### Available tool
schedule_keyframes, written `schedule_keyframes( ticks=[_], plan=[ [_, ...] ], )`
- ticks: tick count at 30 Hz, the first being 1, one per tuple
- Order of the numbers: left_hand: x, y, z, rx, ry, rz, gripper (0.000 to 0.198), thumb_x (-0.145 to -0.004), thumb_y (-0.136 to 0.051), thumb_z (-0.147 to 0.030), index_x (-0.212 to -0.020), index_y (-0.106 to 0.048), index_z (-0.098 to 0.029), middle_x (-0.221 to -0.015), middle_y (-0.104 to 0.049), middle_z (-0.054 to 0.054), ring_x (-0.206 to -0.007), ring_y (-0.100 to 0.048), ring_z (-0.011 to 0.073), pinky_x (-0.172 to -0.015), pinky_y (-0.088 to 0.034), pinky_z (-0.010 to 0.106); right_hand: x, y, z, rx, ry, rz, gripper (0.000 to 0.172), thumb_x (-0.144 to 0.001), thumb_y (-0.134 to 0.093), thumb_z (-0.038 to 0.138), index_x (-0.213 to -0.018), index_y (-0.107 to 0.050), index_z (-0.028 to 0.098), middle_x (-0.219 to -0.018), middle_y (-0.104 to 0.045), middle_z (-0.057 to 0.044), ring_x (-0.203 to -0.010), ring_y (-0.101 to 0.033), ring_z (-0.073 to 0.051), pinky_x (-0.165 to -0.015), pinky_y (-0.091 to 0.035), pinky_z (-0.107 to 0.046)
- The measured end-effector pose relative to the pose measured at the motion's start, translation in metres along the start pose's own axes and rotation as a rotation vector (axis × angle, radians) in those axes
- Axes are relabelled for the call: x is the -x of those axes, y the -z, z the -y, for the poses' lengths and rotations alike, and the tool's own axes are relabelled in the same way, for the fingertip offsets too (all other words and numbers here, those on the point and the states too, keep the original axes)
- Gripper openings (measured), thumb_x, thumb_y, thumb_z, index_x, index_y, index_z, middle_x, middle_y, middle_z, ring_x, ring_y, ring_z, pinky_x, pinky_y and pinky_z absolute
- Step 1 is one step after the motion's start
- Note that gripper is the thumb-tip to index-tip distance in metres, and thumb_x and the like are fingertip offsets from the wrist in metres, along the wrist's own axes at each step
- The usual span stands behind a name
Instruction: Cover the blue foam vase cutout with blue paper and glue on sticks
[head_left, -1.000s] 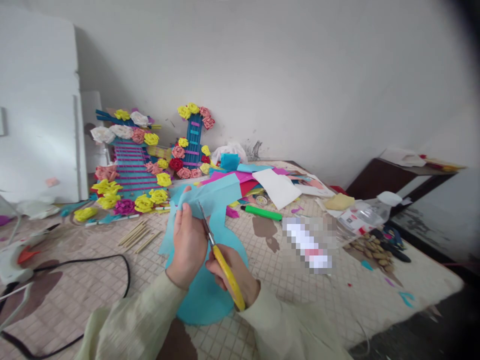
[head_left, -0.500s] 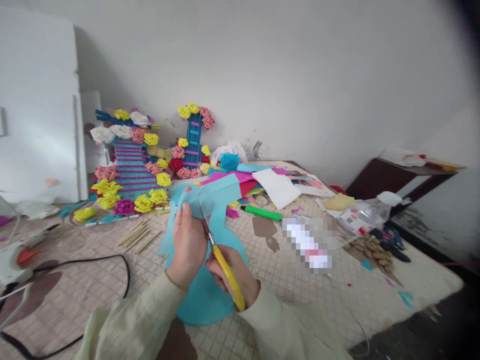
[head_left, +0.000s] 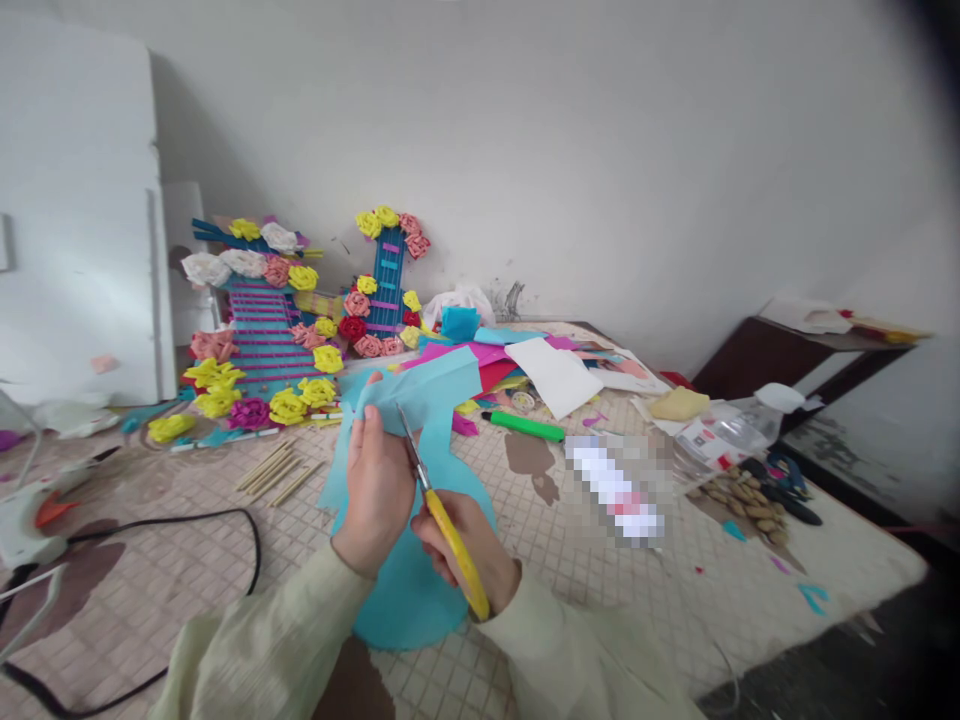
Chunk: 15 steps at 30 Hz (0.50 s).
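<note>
My left hand (head_left: 379, 487) is closed round a sheet of light blue paper (head_left: 427, 400), holding it up over the table. My right hand (head_left: 469, 545) grips yellow-handled scissors (head_left: 442, 520). Their blades point up and away, into the blue paper just right of my left thumb. The lower part of the sheet (head_left: 409, 590) hangs down between my wrists onto the checked tablecloth (head_left: 187, 570).
Two blue stick frames covered in paper roses (head_left: 259, 335) stand at the back left. Coloured paper sheets (head_left: 525, 365), a green marker (head_left: 525, 426), a plastic bottle (head_left: 731, 425) and peanuts (head_left: 742, 500) lie right. A glue gun (head_left: 37, 510) with black cable (head_left: 187, 520) and wooden sticks (head_left: 277, 472) lie left.
</note>
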<state>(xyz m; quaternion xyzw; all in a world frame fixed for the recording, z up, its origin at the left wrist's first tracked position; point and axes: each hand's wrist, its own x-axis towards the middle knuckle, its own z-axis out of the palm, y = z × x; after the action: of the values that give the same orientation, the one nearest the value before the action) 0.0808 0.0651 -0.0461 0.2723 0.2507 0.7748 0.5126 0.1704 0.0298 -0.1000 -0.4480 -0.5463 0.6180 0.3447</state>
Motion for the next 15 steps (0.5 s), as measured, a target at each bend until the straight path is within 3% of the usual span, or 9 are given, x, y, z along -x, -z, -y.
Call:
schedule_keyframes(
  ticks=[7,15],
  plan=[
    [0.0005,0.0001,-0.0001,0.011,0.019,-0.009,0.037,-0.093,-0.045,-0.035,-0.129,-0.051,-0.029,-0.130,-0.059,0.005,-0.118,-0.056,0.0214,-0.100,-0.045,0.038,0.0014,0.0001,0.0054,0.019,-0.008,-0.007,0.016,-0.072,-0.052,0.015,-0.062,-0.041,0.020,-0.045,-0.034,0.009,-0.034,-0.031,-0.005,-0.036,-0.019,-0.020],
    [-0.0007,0.0008,-0.0006,0.006,0.026,-0.033,0.037,-0.094,-0.043,-0.033,-0.130,-0.050,-0.028,-0.126,-0.062,0.004,-0.117,-0.056,0.0212,-0.096,-0.048,0.036,0.0029,0.0003,0.0099,-0.033,-0.035,0.005,0.016,-0.069,-0.051,0.015,-0.059,-0.040,0.020,-0.043,-0.035,0.010,-0.029,-0.033,-0.004,-0.030,-0.020,-0.017]
  ],
)
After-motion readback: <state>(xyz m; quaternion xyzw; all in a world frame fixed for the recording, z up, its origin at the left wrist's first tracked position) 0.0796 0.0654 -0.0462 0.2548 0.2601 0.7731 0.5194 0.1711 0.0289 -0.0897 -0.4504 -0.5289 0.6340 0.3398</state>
